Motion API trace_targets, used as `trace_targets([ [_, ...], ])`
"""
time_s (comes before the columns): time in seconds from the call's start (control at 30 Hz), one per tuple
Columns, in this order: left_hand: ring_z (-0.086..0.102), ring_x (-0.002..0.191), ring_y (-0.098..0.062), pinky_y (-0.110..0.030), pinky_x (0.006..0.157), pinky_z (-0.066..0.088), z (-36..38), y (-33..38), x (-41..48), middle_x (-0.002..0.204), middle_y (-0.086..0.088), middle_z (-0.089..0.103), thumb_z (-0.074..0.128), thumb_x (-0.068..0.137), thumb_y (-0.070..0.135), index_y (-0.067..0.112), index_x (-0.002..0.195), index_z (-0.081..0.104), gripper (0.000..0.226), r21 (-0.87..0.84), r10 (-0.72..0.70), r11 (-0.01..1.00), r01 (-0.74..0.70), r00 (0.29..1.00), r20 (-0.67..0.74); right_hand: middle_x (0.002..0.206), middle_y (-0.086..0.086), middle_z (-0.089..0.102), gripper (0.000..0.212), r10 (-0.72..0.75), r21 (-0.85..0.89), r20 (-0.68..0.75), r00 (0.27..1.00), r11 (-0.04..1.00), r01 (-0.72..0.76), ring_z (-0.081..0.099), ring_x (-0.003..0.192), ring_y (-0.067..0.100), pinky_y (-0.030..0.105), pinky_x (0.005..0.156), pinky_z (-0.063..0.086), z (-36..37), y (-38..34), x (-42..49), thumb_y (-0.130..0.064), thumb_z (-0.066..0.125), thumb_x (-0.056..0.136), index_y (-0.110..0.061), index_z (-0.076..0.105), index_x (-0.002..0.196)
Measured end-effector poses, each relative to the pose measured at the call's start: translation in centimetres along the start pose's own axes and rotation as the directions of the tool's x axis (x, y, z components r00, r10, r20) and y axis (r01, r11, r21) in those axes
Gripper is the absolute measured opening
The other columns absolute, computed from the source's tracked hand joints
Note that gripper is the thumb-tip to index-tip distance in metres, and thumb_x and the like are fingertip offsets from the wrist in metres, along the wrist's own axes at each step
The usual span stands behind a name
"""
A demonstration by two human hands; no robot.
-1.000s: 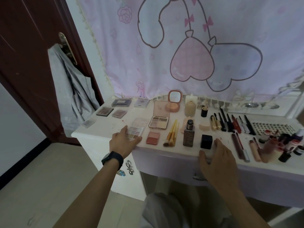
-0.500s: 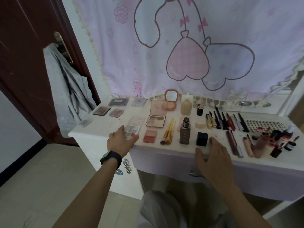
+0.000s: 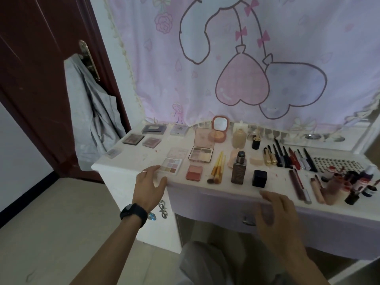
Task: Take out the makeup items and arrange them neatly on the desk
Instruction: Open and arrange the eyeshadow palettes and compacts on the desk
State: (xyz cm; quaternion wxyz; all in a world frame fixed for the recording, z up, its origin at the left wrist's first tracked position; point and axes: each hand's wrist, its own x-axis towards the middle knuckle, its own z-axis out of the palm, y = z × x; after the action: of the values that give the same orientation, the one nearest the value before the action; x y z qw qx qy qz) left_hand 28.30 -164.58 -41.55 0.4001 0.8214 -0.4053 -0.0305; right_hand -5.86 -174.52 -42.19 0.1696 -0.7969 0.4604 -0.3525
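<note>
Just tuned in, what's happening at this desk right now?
A person faces the desk, where makeup is laid out in rows. Neither hand holds anything. The left hand rests at the front edge beside the pastel eyeshadow palette. The right hand is at the front edge near the black cube.

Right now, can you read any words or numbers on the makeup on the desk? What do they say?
Nothing reads clearly.
On the brown bottle: big pale letters down its front, too blurred to read.
On the dark palette at the back: a small pale label, too small to read.
</note>
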Motion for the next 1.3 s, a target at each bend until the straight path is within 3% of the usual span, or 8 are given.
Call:
trace_targets([
  [0.23, 0.044, 0.128, -0.021, -0.030, 0.103, 0.037, -2.5, -2.9, -1.6, 0.132, 0.001, 0.057, 0.063, 0.092, 0.021, 0.025, 0.132, 0.056, 0.041, 0.052, -0.018, 0.998, 0.019, 0.999, -0.034, 0.098, 0.000, 0.068, 0.005, -0.414, 0.001, 0.188, 0.891, 0.907, 0.421, 0.059, 0.090, 0.014, 0.025, 0.080, 0.048, 5.6, -9.5, 0.5, -0.018, 0.070, 0.090, -0.016, 0.069, 0.095],
  [0.53, 0.041, 0.133, -0.024, -0.036, 0.112, 0.036, -8.6, -7.5, 3.6, 0.143, -0.003, 0.049, 0.062, 0.091, 0.021, 0.019, 0.141, 0.050, 0.051, 0.189, -0.075, 0.978, 0.088, 0.994, -0.075, 0.141, -0.002, 0.057, 0.038, -0.530, 0.057, 0.335, 0.779, 0.837, 0.545, 0.047, 0.133, 0.017, 0.029, 0.107, 0.040, 18.2, -21.5, 6.4, -0.035, 0.053, 0.099, -0.021, 0.058, 0.134],
  [0.77, 0.028, 0.142, -0.029, -0.044, 0.117, 0.028, -11.2, -11.0, 10.1, 0.154, -0.007, 0.037, 0.056, 0.094, 0.036, 0.024, 0.148, 0.039, 0.058, 0.303, -0.202, 0.931, 0.206, 0.978, -0.047, 0.167, 0.006, 0.012, 0.061, -0.510, -0.071, 0.559, 0.654, 0.756, 0.650, 0.008, 0.154, 0.020, 0.034, 0.125, 0.008, 24.8, -24.4, 9.1, -0.032, 0.035, 0.106, -0.013, 0.013, 0.159],
  [0.9, 0.039, 0.134, -0.033, -0.049, 0.111, 0.035, -10.9, -12.3, 13.1, 0.147, -0.008, 0.046, 0.052, 0.092, 0.040, 0.023, 0.143, 0.044, 0.054, 0.406, -0.201, 0.898, 0.168, 0.979, 0.039, 0.165, 0.009, 0.021, 0.064, -0.535, -0.081, 0.537, 0.652, 0.737, 0.671, 0.018, 0.152, 0.024, 0.036, 0.124, 0.015, 25.4, -23.8, 9.1, -0.034, 0.041, 0.104, -0.010, 0.019, 0.159],
  [1.07, 0.062, 0.095, -0.031, -0.042, 0.083, 0.052, -10.5, -12.5, 14.4, 0.100, -0.005, 0.068, 0.034, 0.090, 0.042, 0.020, 0.107, 0.061, 0.039, 0.491, -0.182, 0.859, 0.145, 0.983, 0.029, 0.139, 0.013, 0.060, 0.065, -0.593, -0.108, 0.393, 0.703, 0.729, 0.676, 0.058, 0.128, 0.028, 0.039, 0.106, 0.047, 25.0, -23.7, 8.8, -0.035, 0.077, 0.082, -0.004, 0.059, 0.137],
  [1.13, 0.061, 0.100, -0.027, -0.039, 0.087, 0.051, -10.2, -12.5, 13.9, 0.104, -0.004, 0.070, 0.047, 0.093, 0.038, 0.019, 0.112, 0.066, 0.032, 0.405, -0.166, 0.899, 0.168, 0.985, -0.042, 0.134, 0.013, 0.064, 0.065, -0.612, -0.090, 0.358, 0.705, 0.729, 0.678, 0.062, 0.123, 0.029, 0.040, 0.102, 0.050, 25.0, -23.7, 8.7, -0.035, 0.081, 0.077, -0.004, 0.063, 0.132],
  [1.23, 0.062, 0.103, -0.015, -0.025, 0.086, 0.051, -10.5, -11.2, 11.5, 0.110, 0.004, 0.069, 0.072, 0.085, 0.039, 0.024, 0.121, 0.067, 0.038, -0.017, -0.292, 0.956, 0.292, 0.948, -0.128, 0.138, 0.013, 0.061, 0.062, -0.612, -0.072, 0.381, 0.693, 0.728, 0.682, 0.059, 0.127, 0.029, 0.040, 0.106, 0.048, 25.0, -23.6, 8.8, -0.033, 0.075, 0.083, -0.003, 0.060, 0.135],
  [1.3, 0.067, 0.094, -0.007, -0.013, 0.074, 0.050, -11.2, -9.5, 9.5, 0.107, 0.006, 0.072, 0.080, 0.080, 0.039, 0.026, 0.115, 0.068, 0.040, -0.356, -0.377, 0.876, 0.326, 0.923, -0.081, 0.150, 0.013, 0.049, 0.060, -0.608, -0.036, 0.438, 0.662, 0.725, 0.688, 0.045, 0.140, 0.028, 0.037, 0.118, 0.030, 24.7, -23.8, 9.2, -0.032, 0.062, 0.094, -0.004, 0.048, 0.145],
])
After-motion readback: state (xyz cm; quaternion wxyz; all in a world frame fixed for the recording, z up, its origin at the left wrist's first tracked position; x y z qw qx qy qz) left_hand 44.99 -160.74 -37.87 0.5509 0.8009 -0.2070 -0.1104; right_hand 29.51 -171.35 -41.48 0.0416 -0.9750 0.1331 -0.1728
